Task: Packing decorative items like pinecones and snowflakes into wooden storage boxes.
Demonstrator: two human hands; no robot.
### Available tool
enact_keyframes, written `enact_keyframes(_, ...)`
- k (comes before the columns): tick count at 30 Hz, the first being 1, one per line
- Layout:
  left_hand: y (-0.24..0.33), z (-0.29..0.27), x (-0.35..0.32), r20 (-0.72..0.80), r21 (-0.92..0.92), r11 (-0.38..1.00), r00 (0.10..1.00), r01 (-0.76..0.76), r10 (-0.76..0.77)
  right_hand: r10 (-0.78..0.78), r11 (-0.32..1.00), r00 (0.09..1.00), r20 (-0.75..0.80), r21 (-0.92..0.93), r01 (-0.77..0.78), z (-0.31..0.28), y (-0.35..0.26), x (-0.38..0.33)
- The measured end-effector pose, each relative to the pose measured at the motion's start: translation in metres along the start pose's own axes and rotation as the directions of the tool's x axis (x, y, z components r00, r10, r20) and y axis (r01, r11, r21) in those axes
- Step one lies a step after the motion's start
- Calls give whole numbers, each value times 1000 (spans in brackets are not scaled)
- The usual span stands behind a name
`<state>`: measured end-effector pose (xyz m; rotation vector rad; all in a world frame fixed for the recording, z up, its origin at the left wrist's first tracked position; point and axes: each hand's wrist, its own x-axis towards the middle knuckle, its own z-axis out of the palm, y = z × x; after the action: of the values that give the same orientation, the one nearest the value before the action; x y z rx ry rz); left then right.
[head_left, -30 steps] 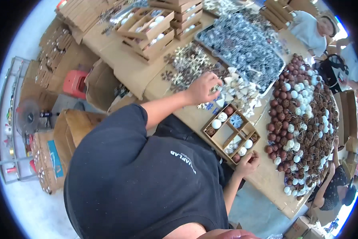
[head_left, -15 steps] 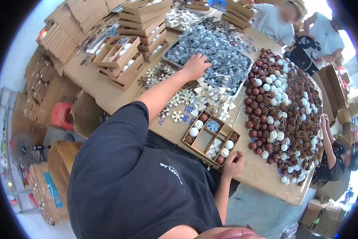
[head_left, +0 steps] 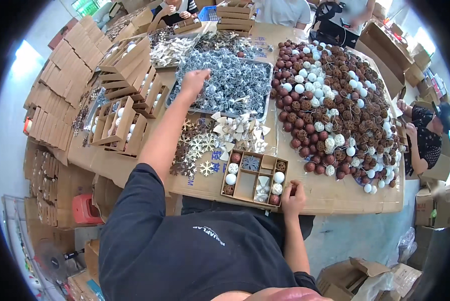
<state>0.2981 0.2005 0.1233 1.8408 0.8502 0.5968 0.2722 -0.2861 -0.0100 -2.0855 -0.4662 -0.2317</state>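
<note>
My left hand (head_left: 194, 83) reaches over the left part of a metal tray (head_left: 270, 93) heaped with blue-grey snowflake ornaments (head_left: 230, 80). Its fingers are drawn together, and whatever they hold is too small to make out. At the table's front edge lies a divided cardboard box (head_left: 245, 199). Brown and white balls fill its side columns; a blue-grey snowflake (head_left: 250, 162) sits in the top middle part, white pieces (head_left: 262, 189) below right. A large inner compartment shows bare cardboard. My right hand (head_left: 293, 198) rests against the box's right edge, fingers curled; their contents, if any, are hidden.
White and brown snowflakes (head_left: 197, 143) and white wooden pieces (head_left: 242, 132) lie between tray and box. A wide heap of brown and white balls (head_left: 330, 110) covers the right side. Stacked filled boxes (head_left: 122, 125) stand left. Other people sit or stand around the table.
My view has turned, so the table now lies straighter before me. My left hand has shifted toward the tray's left side, fingers drawn closer together. My right hand stays by the box.
</note>
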Motion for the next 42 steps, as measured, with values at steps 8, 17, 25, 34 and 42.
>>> enact_keyframes(8, 16, 1, -3, 519, -670, 652, 852, 354, 71, 8, 1000, 1000, 14, 1, -8, 4, 3, 3)
enact_keyframes(17, 10, 42, -7, 349, 582, 609, 842, -539, 411, -28, 1000, 1000, -2, 13, 28, 4, 1, 4)
enact_keyframes(25, -7, 56, -3, 468, 788, 258, 816, -559, 339, -47, 999, 999, -3, -2, 47, 1, -3, 3)
enact_keyframes(34, -35, 66, 5, 378, 812, 275, 823, -515, 423, -28, 1000, 1000, 2, 5, 28, 3, 0, 4)
enact_keyframes(42, -36, 69, 13, 263, 668, 584, 880, -462, 396, -45, 999, 999, -21, -12, 45, 3, 3, 2)
